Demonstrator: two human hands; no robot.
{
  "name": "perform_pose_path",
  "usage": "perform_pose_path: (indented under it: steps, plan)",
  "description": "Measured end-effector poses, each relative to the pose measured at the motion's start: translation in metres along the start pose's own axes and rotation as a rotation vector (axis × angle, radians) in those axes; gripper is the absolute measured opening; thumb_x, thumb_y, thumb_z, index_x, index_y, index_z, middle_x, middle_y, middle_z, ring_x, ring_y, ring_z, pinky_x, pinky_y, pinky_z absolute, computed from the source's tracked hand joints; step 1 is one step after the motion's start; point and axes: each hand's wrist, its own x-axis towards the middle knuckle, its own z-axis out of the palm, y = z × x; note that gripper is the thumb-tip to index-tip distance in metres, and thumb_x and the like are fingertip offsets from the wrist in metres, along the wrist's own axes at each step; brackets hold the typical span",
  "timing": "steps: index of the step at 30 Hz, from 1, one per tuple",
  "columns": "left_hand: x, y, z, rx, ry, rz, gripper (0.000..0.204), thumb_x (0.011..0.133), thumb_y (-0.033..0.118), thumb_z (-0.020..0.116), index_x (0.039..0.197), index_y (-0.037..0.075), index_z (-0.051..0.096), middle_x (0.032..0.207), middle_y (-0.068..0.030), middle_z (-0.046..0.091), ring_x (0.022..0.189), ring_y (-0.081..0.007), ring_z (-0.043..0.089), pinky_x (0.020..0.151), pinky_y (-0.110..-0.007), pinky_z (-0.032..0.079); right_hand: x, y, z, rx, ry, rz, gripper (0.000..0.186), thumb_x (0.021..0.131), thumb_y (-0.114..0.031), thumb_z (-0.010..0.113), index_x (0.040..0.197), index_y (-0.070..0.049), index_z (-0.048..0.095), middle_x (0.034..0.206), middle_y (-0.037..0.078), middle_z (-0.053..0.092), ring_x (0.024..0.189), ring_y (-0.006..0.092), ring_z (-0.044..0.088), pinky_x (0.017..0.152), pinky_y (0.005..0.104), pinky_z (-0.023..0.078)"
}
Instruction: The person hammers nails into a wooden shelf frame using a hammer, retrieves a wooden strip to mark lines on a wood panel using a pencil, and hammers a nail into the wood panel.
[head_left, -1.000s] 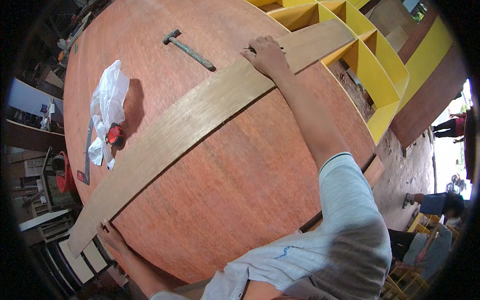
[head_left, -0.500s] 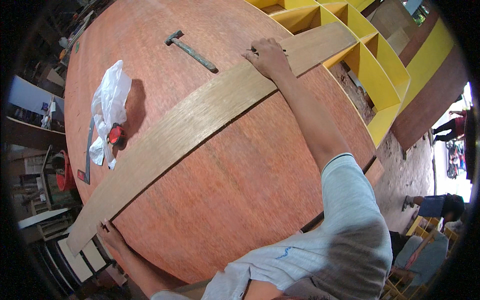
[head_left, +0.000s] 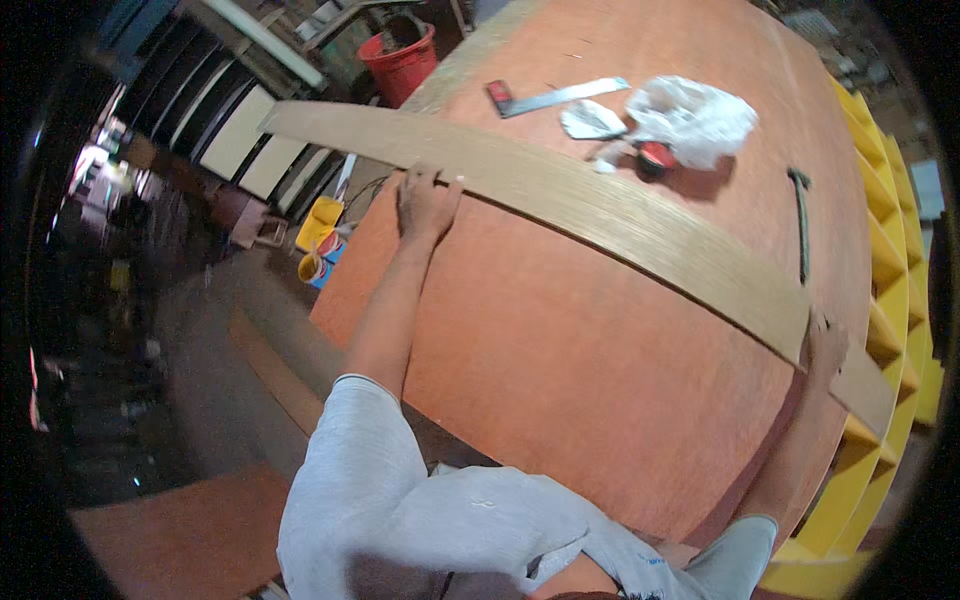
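My left hand (head_left: 425,205) has its fingers curled at the near edge of a long plywood strip (head_left: 560,205), toward its left end. The strip lies across a large reddish plywood sheet (head_left: 560,330). At the strip's right part is my right hand (head_left: 826,345), blurred, its fingers bent round something dark and too small to name. Beyond the strip lie a hammer (head_left: 801,225), a metal square (head_left: 560,97) with a red handle, a crumpled white plastic bag (head_left: 700,120) and a red-black tape measure (head_left: 655,158).
A yellow gridded wooden frame (head_left: 885,300) borders the sheet on the right. At the back left stand a red bucket (head_left: 395,65), pale panels (head_left: 230,145) and small containers (head_left: 320,225). Another reddish board (head_left: 180,520) lies low at the lower left.
The view has swung sharply leftward, so the sheet and tools appear rotated and the left-side floor shows. Both my hands remain along the strip, near its left and right parts.
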Motion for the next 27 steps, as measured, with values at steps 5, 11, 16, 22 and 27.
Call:
perform_pose_path:
  steps: [5,11,16,22,27]
  plan:
    - [0.045,-0.111,0.002,-0.301,-0.027,-0.603,0.036,0.094,0.033,0.075,0.108,0.000,0.075,0.128,-0.0227,0.073,0.118,-0.0371,0.070,0.100,-0.050,0.054,-0.005,-0.026,-0.013,0.013,-0.183,0.045,0.081,0.098,-0.075,0.055,0.134,-0.004,0.074,0.131,0.030,0.071,0.124,0.0477,0.067,0.106,0.0558,0.052]
    - [0.072,-0.170,0.047,-1.053,-0.405,-0.966,0.038,0.096,0.032,0.079,0.113,-0.002,0.074,0.100,-0.0105,0.078,0.089,-0.0185,0.074,0.075,-0.037,0.058,-0.013,-0.024,-0.003,-0.046,-0.144,0.100,0.078,0.099,-0.073,0.054,0.137,-0.008,0.072,0.136,0.028,0.069,0.128,0.0460,0.065,0.107,0.0567,0.052]
    - [0.061,-0.157,0.037,-1.427,-0.361,-0.966,0.039,0.101,0.028,0.077,0.124,-0.003,0.070,0.116,-0.0115,0.075,0.102,-0.0201,0.072,0.080,-0.038,0.060,-0.023,-0.057,-0.010,-0.037,-0.166,0.169,0.076,0.098,-0.072,0.055,0.141,-0.012,0.069,0.138,0.025,0.069,0.130,0.0446,0.064,0.108,0.0554,0.051]
    - [0.059,-0.166,0.070,-1.289,-0.493,-0.976,0.039,0.101,0.030,0.077,0.121,-0.003,0.069,0.112,-0.0112,0.075,0.094,-0.0191,0.072,0.075,-0.035,0.058,-0.034,-0.078,-0.003,-0.002,0.017,0.094,0.061,0.099,-0.058,0.064,0.137,-0.010,0.070,0.130,0.022,0.073,0.122,0.0415,0.069,0.102,0.0528,0.053]
    - [0.055,-0.177,0.055,-1.159,-0.440,-0.904,0.043,0.096,0.037,0.080,0.115,0.000,0.069,0.102,-0.0110,0.072,0.081,-0.0183,0.066,0.066,-0.037,0.052,-0.166,-0.298,-0.100,0.781,0.105,-0.285,0.033,0.111,-0.032,0.060,0.116,-0.004,0.077,0.093,0.013,0.077,0.087,0.0159,0.071,0.077,0.0311,0.054]
